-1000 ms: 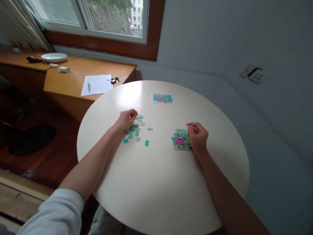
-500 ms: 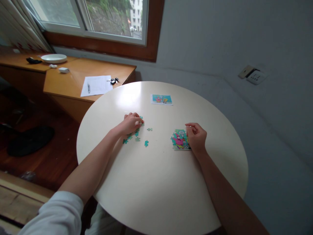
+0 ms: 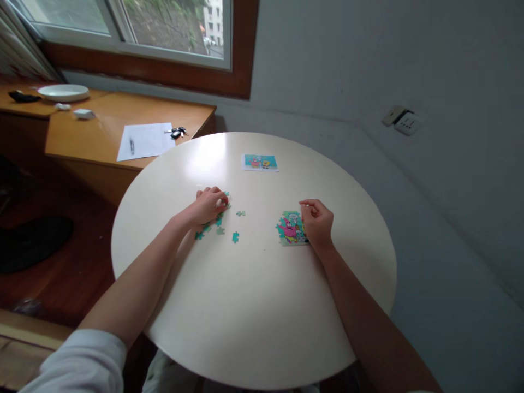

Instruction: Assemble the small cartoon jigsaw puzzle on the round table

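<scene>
My left hand (image 3: 207,204) lies curled over a scatter of teal puzzle pieces (image 3: 216,225) on the round cream table (image 3: 245,305), fingertips pinched on one piece. Two stray pieces lie just right of it: a loose piece (image 3: 235,237) and a farther piece (image 3: 240,213). My right hand (image 3: 316,222) is curled, fingers together, resting on the right edge of the partly assembled cartoon puzzle (image 3: 290,229). What its fingers hold I cannot make out. A small reference picture (image 3: 260,162) lies at the table's far side.
A wooden desk (image 3: 102,136) stands at the left under the window, with a sheet of paper and pen (image 3: 143,141), keys (image 3: 177,131), a white plate (image 3: 63,91) and small items. A wall switch plate (image 3: 403,121) sits on the grey wall at right.
My left hand slid right over the loose pieces and closed on one. My right hand stayed at the puzzle's edge. The view shifted right, so everything sits farther left in frame.
</scene>
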A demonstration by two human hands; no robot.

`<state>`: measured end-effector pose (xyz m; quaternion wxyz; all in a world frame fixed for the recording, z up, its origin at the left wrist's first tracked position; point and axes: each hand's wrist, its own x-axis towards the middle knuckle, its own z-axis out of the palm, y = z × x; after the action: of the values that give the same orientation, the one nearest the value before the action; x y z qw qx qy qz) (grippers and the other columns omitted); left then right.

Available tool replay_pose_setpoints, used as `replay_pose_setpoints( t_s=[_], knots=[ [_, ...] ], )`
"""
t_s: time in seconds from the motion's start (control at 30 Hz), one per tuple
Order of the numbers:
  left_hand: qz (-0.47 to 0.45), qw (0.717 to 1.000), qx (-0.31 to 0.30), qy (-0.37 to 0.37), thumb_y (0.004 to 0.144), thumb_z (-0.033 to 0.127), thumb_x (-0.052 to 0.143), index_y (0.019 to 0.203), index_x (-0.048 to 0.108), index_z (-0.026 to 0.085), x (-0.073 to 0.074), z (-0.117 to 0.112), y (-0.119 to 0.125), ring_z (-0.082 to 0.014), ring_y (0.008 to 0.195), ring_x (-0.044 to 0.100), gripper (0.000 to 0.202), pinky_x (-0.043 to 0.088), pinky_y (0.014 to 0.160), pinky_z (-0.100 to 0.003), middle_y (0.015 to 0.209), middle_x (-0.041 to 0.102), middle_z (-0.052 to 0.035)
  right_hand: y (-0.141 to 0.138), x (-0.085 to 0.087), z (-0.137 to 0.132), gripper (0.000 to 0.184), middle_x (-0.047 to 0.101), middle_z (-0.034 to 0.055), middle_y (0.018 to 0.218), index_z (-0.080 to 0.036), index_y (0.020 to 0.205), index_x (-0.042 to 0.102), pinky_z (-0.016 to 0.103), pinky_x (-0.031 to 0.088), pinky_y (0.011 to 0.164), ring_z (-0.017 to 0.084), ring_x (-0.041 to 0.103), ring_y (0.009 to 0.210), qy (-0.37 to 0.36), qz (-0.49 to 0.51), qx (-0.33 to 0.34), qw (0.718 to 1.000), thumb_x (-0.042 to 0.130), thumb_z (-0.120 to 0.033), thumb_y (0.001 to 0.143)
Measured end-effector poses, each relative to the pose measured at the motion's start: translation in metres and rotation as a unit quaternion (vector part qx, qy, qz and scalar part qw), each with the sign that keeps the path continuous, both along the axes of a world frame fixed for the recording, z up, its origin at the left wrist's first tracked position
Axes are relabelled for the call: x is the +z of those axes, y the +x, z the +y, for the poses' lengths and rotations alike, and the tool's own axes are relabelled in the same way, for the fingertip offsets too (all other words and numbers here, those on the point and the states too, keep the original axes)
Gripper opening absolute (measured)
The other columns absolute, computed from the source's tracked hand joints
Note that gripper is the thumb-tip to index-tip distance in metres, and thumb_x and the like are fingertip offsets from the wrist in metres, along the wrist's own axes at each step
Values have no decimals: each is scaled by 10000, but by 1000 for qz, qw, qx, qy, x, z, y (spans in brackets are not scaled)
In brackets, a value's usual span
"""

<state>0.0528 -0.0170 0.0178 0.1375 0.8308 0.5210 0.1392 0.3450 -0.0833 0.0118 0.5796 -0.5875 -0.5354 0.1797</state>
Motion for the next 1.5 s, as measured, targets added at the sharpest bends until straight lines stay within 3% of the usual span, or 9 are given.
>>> replay_pose_setpoints(
  t_s=[0.23,0.4,0.6,0.73,0.97,1.2,1.33,1.5],
  knots=[
    [-25,999,-23,34,772,309,560,847,637,197,-5,3,-1,-248,954,508,155,323,883,-409,965,635,-71,-1,1,0,148,344,-89,439,-176,740,603,230,276,445,84,345,419,3,-4,-1,1000,527,-302,727],
    [-52,997,-50,30,757,281,538,806,615,191,0,1,4,-196,813,561,129,343,890,-398,819,651,-30,-1,1,-1,146,344,-88,447,-175,748,609,226,281,457,81,339,429,3,-5,-4,1000,524,-292,733],
    [-158,986,-46,36,744,281,528,755,617,185,5,-5,11,-148,640,553,131,433,763,-329,703,626,-16,-3,5,-2,142,322,-90,442,-184,735,604,232,278,457,85,341,422,1,-1,-6,1000,516,-295,733],
    [-271,961,14,43,743,301,581,911,668,190,8,-7,12,-152,667,573,220,471,712,-306,743,637,-34,3,8,-1,136,361,-90,433,-183,748,605,230,290,456,84,361,416,13,15,-14,1000,526,-292,730],
    [-431,898,78,-38,664,317,686,759,664,163,15,-10,14,-161,640,627,182,512,658,-306,677,646,-34,24,14,6,139,434,-81,427,-172,751,596,217,287,425,82,395,397,56,88,-78,991,532,-288,708],
    [-531,828,110,-142,559,297,774,753,631,140,16,-11,18,-184,666,671,287,544,741,-364,639,632,-11,22,14,6,140,422,-83,420,-175,736,589,216,293,425,77,388,391,46,93,-81,991,523,-295,704],
    [-554,808,105,-172,532,280,781,774,638,133,15,-10,19,-176,668,669,318,541,790,-381,653,637,-8,20,12,5,137,426,-83,421,-179,742,587,220,295,423,77,384,390,40,88,-73,993,528,-298,710],
    [-550,808,98,-185,524,258,768,804,644,130,16,-10,19,-150,650,641,332,529,801,-379,678,638,-13,20,12,5,131,431,-83,420,-181,743,585,221,306,425,79,398,393,35,82,-67,994,532,-297,713]
  ],
)
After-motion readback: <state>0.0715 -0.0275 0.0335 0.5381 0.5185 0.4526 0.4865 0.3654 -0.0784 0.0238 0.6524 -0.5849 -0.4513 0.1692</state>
